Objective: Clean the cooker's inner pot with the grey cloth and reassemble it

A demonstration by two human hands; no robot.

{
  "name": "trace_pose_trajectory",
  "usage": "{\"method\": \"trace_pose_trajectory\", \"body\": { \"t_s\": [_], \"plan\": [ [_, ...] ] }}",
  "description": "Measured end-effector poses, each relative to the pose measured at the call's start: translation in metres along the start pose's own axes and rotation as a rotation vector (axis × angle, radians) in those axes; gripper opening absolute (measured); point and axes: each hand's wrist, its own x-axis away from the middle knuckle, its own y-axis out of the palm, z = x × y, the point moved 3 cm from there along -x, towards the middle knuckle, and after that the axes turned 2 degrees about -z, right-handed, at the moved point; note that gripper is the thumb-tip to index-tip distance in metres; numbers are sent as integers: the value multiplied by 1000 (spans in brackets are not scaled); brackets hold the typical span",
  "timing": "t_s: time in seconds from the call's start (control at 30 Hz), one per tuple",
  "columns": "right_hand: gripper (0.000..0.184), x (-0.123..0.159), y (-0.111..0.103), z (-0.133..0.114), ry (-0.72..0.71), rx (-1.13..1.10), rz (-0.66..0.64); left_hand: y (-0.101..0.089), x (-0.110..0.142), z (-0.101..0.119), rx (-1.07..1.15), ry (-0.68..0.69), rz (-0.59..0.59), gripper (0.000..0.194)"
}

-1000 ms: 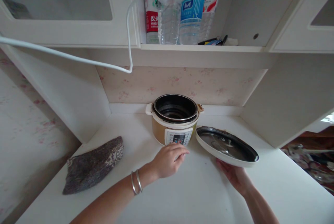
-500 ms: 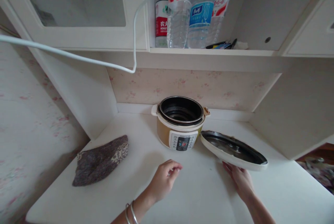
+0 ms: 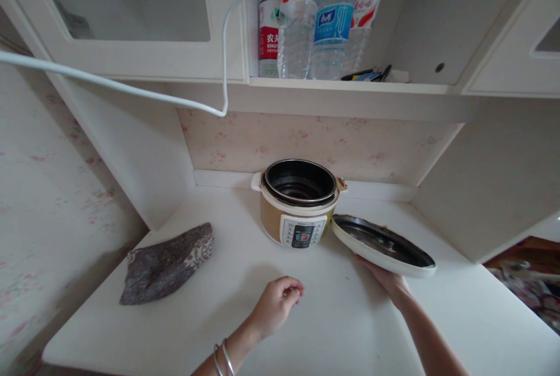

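My right hand [image 3: 391, 282] is under the near side of the pressure cooker lid [image 3: 380, 257], its fingers partly hidden beneath it. The lid lies inner side up and tilted, its left edge close by the cooker's body. Open at the top, the electric pressure cooker [image 3: 271, 222] stands at the back with its dark inner pot [image 3: 301, 180] showing and its control panel facing me. In front of the cooker, my left hand [image 3: 276, 305] hovers over the tabletop with its fingers curled in and nothing seen in them. Two silver bangles circle that wrist.
On the left of the white table [image 3: 175, 341] lies a dark patterned cloth [image 3: 168, 265]. Several plastic bottles [image 3: 330, 25] stand on the open shelf above. A white cable [image 3: 175, 101] crosses in front of the cupboard. Side panels and a papered wall bound the table.
My right hand has slid left, farther under the lid. The lid has moved only a little in view, as the whole scene shifted slightly left and up. My left hand stays curled.
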Motion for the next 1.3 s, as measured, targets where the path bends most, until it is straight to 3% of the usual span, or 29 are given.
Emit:
{"method": "trace_pose_trajectory", "body": {
  "t_s": [0.1, 0.2, 0.37, 0.57, 0.73, 0.93, 1.1, 1.3],
  "plan": [
    [76, 1, -7, 7, 18, 218, 49, -2, 1, -6, 27, -9, 23, 27],
    [70, 3, -20, 23, 165, 307, 99, -6, 3, -12, 58, -27, 40, 27],
    [40, 9, -38, 36, 312, 312, 108, -12, 5, -16, 68, -57, 66, 27],
    [49, 19, -45, 41, 300, -26, 166, -7, 3, -19, 102, -83, 67, 27],
    [59, 27, -39, 30, 233, -347, 247, -3, 3, -20, 130, -81, 84, 25],
    [51, 32, -46, 19, 224, -363, 215, -7, 1, -21, 133, -65, 103, 24],
    [56, 32, -53, 11, 205, -493, 262, -6, 3, -22, 134, -69, 103, 23],
    [27, 23, -66, -4, 219, -677, 302, -7, 4, -26, 154, -70, 103, 24]
  ]
}}
